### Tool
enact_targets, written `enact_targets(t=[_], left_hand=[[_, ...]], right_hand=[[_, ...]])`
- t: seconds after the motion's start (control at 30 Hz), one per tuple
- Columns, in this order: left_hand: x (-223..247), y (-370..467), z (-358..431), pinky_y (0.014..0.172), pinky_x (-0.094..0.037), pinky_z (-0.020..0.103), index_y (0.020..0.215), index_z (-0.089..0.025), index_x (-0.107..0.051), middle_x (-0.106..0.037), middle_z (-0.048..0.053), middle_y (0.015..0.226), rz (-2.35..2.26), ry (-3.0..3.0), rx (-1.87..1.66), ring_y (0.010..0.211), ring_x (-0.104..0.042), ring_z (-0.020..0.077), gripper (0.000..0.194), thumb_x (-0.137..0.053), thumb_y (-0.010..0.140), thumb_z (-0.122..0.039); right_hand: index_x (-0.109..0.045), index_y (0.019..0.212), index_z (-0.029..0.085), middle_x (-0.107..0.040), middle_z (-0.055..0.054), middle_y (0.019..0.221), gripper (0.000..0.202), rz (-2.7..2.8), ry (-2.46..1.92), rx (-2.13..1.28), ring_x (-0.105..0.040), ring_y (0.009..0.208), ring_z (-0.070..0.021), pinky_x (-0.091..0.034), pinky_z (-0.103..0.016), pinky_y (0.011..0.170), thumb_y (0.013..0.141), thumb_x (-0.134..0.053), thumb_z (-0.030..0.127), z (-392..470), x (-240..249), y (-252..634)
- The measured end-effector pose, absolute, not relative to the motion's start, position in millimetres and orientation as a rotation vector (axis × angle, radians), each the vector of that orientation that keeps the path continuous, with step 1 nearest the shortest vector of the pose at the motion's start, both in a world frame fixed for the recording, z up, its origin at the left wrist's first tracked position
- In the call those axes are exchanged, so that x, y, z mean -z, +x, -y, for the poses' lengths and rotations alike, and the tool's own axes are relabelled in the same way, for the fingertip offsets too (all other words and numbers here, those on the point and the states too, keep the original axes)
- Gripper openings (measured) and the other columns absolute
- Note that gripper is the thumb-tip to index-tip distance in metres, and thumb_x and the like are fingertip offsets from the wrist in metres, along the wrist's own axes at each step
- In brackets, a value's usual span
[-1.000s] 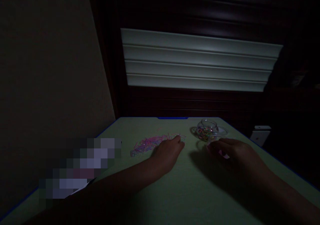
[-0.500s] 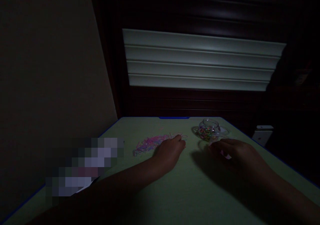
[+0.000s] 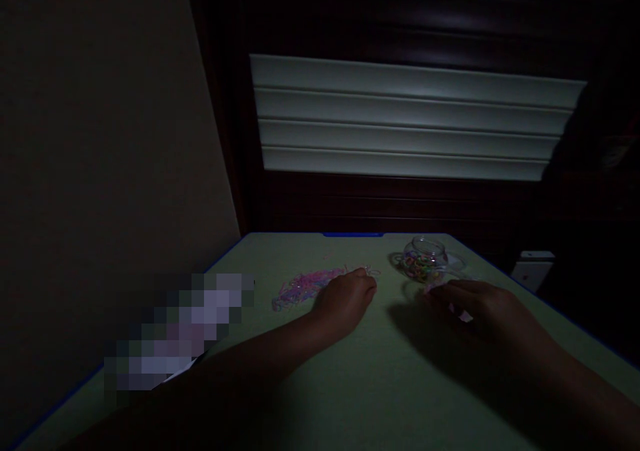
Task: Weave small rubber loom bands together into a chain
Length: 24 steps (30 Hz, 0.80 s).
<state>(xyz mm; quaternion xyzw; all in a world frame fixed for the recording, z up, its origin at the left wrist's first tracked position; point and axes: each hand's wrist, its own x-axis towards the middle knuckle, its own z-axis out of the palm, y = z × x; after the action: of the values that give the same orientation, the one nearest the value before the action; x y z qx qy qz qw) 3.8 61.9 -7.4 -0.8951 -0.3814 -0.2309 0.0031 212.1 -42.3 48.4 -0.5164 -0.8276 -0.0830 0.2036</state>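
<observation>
A loose pile of pink and purple bands (image 3: 303, 287) lies on the green tabletop (image 3: 350, 384). My left hand (image 3: 346, 299) is at the pile's right end, its fingers closed and bent down; what they pinch is too small and dark to name. On the right, my right hand (image 3: 477, 307) is closed on a bundle of thin pinkish bands, partly hidden by the fingers. Just behind that hand stands a round clear jar (image 3: 424, 259) with many-coloured bands inside. Clear loops lie beside the jar.
At the left edge of the table is a blurred-out flat item (image 3: 185, 331). Beyond the right edge a white box (image 3: 534, 271) shows. Behind the table is a dark panel with pale slats (image 3: 400, 117); a wall rises on the left.
The whole view has shifted slightly, so table and jar appear a little further right. Both hands keep nearly the same places and grips.
</observation>
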Motion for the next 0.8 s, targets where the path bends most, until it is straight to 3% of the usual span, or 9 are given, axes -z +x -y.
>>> enact_targets(t=[0.17,0.53,0.8], left_hand=[[3.8,3.2,-58.7,0.065,-0.038,0.023,0.077,-0.018,-0.058,-0.057,0.002,0.084,1.228,-2.808,0.684,0.074,-0.055,0.0132,0.019,-0.041,0.087,-0.020],[-0.5,4.4,-48.0,0.064,-0.044,0.026,0.085,-0.017,-0.054,-0.057,0.003,0.087,1.156,-2.686,0.486,0.073,-0.058,0.0145,0.015,-0.039,0.088,-0.020],[-6.5,4.8,-38.4,0.058,-0.044,0.025,0.084,-0.017,-0.052,-0.055,0.001,0.086,0.849,-2.641,0.507,0.066,-0.056,0.0124,0.015,-0.039,0.089,-0.019]], right_hand=[[-0.062,0.081,0.018,-0.060,-0.005,0.070,0.025,2.303,-1.460,0.200,-0.054,0.060,-0.0146,-0.039,-0.026,0.056,0.087,-0.039,0.025,43.0,-49.5,210.9],[-0.063,0.081,0.018,-0.061,-0.004,0.070,0.021,2.293,-1.429,0.199,-0.054,0.061,-0.0143,-0.039,-0.025,0.056,0.086,-0.044,0.026,43.8,-48.7,210.6],[-0.062,0.092,0.019,-0.063,-0.004,0.073,0.021,2.275,-1.412,0.265,-0.055,0.059,-0.0133,-0.039,-0.024,0.054,0.087,-0.042,0.025,42.1,-45.6,211.7]])
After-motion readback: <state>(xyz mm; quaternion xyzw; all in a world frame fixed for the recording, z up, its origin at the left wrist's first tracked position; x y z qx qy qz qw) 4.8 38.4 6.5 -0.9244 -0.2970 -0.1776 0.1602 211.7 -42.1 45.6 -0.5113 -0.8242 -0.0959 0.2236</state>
